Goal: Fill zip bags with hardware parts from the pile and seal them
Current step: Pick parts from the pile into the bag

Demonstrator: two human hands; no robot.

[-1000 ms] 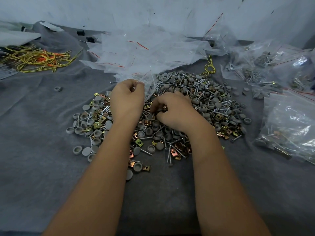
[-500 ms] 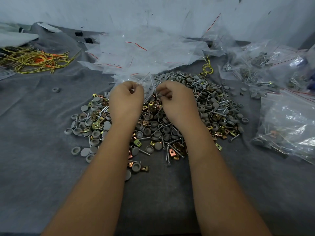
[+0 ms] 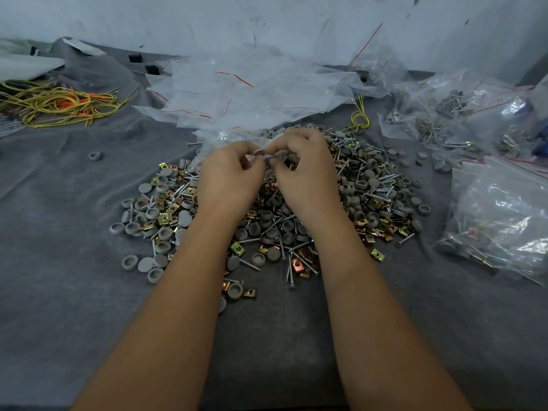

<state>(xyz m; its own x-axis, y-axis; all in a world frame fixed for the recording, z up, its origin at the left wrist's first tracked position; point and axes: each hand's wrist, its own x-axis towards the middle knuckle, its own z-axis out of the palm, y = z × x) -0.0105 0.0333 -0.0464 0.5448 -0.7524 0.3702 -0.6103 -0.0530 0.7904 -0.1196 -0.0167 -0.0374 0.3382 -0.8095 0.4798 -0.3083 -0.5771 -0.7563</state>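
No text, label, brand, number or sign can be read on anything here; the bags (image 3: 252,93) show only red seal lines, and the parts (image 3: 367,185) bear no legible marks

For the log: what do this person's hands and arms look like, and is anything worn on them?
Both the left hand and the right hand are bare: no gloves, rings, watch or bracelet visible. Both forearms are uncovered down to the frame's bottom edge, with no sleeve in view.

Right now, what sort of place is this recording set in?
Probably a small workshop packing bench, not a home kitchen or office: a mixed hardware pile of screws, caps and clips on grey cloth, loose empty zip bags, and filled bags at the right, against a scuffed wall.
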